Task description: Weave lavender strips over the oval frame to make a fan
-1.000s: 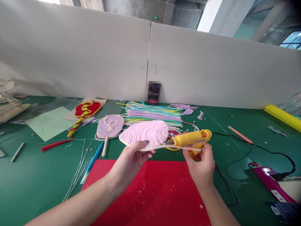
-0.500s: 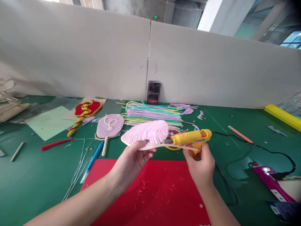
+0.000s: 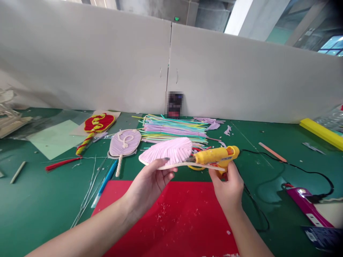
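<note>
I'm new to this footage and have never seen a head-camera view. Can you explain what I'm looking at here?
There is no machine here: a person wears one camera on the head, looking forward and down at their own two bare hands. The left hand holds up a pink leaf-shaped fan by its edge. The right hand grips a yellow glue gun, its nozzle at the fan's right end. Below lies a red mat on a green table. Behind are a pile of coloured strips, a lilac fan and a red-and-yellow fan.
</note>
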Action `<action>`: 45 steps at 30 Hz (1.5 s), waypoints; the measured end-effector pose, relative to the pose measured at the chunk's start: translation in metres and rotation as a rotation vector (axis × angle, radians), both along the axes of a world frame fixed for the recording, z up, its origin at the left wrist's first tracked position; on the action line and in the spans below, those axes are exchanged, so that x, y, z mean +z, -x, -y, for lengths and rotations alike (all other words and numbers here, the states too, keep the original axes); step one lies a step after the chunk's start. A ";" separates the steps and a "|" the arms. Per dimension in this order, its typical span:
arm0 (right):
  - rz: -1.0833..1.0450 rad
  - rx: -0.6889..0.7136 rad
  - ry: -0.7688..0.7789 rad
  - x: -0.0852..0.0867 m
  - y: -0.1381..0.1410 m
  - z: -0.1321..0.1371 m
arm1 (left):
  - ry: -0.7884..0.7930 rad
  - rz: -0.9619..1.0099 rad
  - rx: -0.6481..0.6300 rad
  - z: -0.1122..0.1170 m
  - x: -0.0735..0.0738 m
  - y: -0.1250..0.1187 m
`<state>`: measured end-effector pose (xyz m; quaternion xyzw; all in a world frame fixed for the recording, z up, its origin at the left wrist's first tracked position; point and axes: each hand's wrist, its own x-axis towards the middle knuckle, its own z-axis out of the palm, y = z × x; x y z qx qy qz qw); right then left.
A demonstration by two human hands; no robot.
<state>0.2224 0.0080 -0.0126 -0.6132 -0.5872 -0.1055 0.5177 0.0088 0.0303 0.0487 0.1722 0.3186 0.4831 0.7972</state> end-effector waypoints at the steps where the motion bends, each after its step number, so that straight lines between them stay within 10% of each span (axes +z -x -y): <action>1: 0.007 -0.002 0.001 0.000 0.000 0.000 | 0.000 0.001 -0.001 0.000 0.000 0.000; 45: 0.037 -0.003 -0.021 0.000 -0.003 0.000 | 0.009 0.029 -0.012 -0.002 -0.001 0.003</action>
